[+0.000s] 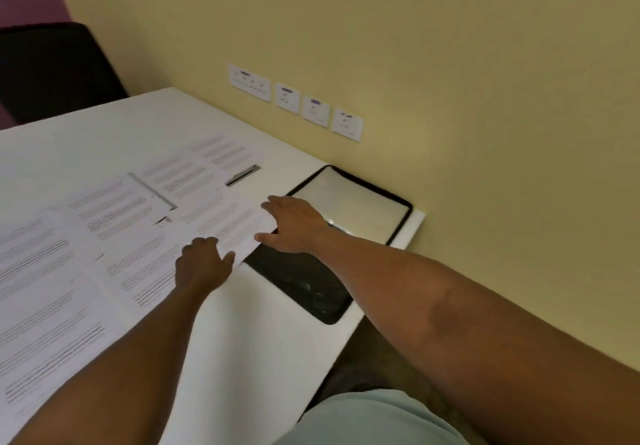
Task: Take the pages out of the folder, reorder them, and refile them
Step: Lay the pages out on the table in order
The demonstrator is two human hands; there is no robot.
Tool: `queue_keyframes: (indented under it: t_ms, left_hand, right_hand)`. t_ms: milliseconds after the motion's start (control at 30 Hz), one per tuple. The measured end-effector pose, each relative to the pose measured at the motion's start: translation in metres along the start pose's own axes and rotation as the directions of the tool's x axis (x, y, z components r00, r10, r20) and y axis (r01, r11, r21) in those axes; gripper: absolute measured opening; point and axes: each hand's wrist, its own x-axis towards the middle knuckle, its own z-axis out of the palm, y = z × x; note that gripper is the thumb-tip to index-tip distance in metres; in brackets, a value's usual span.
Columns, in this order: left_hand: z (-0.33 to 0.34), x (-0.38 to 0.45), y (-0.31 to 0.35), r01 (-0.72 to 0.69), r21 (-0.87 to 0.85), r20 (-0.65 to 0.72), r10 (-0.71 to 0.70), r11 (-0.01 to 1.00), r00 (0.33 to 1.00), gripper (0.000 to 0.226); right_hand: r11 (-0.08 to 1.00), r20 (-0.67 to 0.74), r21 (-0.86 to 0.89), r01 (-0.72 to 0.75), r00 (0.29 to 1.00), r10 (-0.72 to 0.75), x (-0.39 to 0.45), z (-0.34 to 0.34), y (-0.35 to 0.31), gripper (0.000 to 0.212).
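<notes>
Several printed white pages [114, 216] lie spread over the white table [242, 323], overlapping one another. An open black folder [349, 199] with a clear inner sleeve lies at the table's right end beside the wall. My left hand [202, 264] rests on the near corner of one page [221, 226], fingers curled on the sheet. My right hand [294, 223] reaches over the folder's left half and touches that same page's right edge with spread fingers. That edge overlaps the folder.
A yellow wall with a row of white socket plates [294, 100] runs right behind the table. A dark chair [52, 67] stands at the far left. A small grey cable slot [242, 174] sits in the tabletop beyond the pages. The table's near right edge drops off by my lap.
</notes>
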Motion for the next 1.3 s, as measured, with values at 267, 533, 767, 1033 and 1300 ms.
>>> queue_keyframes:
  t_ms: [267,533,767,1033,1300]
  left_hand:
    - [0.031,0.003,0.08,-0.198,-0.07,0.09,0.204,0.978,0.975,0.057]
    - [0.056,0.008,0.102,-0.215,-0.078,0.154,0.225,0.973,0.962,0.057]
    - [0.072,0.014,0.11,-0.177,-0.057,0.193,0.185,0.983,0.964,0.059]
    - [0.099,0.034,0.129,-0.114,-0.011,0.238,0.113,0.993,0.965,0.058]
    - [0.144,0.055,0.166,0.094,0.069,0.27,-0.109,0.993,0.957,0.057]
  right_hand:
    - [0.967,0.012,-0.009,-0.256,0.967,0.256,-0.069,-0.005,0.063,0.078]
    - [0.92,0.083,0.022,-0.391,0.918,0.388,-0.101,0.012,0.097,0.078]
    - [0.922,0.109,0.049,-0.383,0.92,0.376,-0.091,0.027,0.122,0.077]
    - [0.922,0.162,0.12,-0.368,0.923,0.348,-0.074,0.049,0.191,0.078]
    - [0.911,0.288,0.213,-0.354,0.913,0.288,-0.05,0.079,0.301,0.08]
